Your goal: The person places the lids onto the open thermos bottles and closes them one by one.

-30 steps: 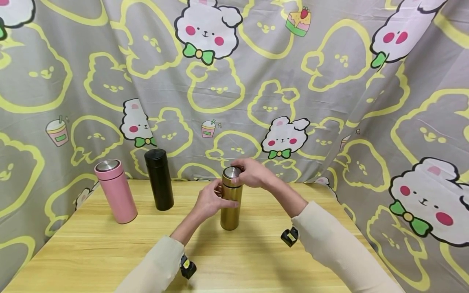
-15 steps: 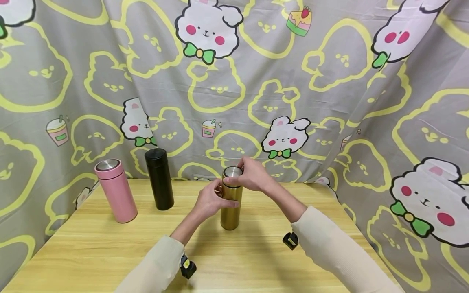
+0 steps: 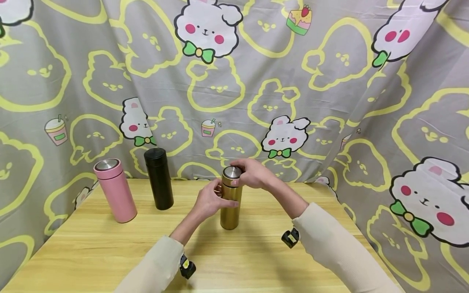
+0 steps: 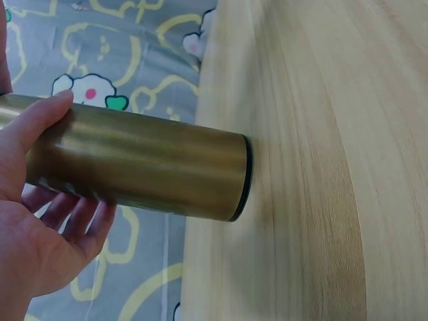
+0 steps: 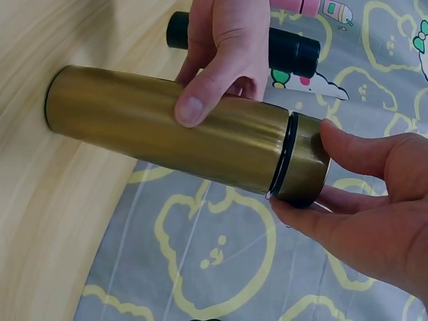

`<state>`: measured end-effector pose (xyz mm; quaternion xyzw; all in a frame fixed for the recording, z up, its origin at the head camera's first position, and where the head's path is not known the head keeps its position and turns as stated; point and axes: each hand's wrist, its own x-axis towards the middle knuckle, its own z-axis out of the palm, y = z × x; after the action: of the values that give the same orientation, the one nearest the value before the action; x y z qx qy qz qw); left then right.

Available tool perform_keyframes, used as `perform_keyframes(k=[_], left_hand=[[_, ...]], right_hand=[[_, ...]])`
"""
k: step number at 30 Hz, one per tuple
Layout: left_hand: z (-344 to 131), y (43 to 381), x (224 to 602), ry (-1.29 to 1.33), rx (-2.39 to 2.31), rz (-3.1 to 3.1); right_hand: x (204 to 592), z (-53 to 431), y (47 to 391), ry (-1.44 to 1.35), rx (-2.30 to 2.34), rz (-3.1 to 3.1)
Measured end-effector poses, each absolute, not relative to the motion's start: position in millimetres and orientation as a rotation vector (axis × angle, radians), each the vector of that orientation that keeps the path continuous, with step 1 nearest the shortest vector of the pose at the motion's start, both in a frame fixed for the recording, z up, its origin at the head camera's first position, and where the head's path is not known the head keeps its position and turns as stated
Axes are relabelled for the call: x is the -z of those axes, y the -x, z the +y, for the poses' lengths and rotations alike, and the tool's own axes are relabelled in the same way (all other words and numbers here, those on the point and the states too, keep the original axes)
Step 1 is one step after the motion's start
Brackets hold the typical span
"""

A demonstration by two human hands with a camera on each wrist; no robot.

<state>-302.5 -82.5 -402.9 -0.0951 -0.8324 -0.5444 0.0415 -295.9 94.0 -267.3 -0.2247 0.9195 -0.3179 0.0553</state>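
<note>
A gold thermos flask (image 3: 229, 215) stands upright on the wooden table. Around its upper body my left hand (image 3: 210, 200) is wrapped, the thumb across the front and the other fingers behind. My right hand (image 3: 253, 174) grips the lid (image 5: 307, 160), with thumb and fingers on opposite sides of it. In the right wrist view a dark ring and a thin gap show between lid and body (image 5: 200, 137). From the left wrist view, the flask's black-rimmed base (image 4: 242, 177) meets the table, while the lid is out of frame.
Left of the gold flask stand a black thermos flask (image 3: 159, 181) and a pink one (image 3: 116, 193) with a silver lid top, both upright. Behind the wooden table (image 3: 234, 260) hangs a grey cartoon-print curtain (image 3: 227, 101), which also runs along the sides.
My right hand's fingers reached farther round the lid's front half a second ago; now they have swung back to the right. My left hand and the gold flask have stayed in place.
</note>
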Motion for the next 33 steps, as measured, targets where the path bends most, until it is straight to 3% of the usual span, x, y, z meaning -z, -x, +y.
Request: perform_keyframes(k=[22,33], left_hand=[[-82,303,401,0.294,1.639,-2.576],[-83,303,401,0.300,1.663,-2.568]], right_hand=[[272,93,296,0.507,1.034,2.847],[263,92,297,0.643,1.085,2.692]])
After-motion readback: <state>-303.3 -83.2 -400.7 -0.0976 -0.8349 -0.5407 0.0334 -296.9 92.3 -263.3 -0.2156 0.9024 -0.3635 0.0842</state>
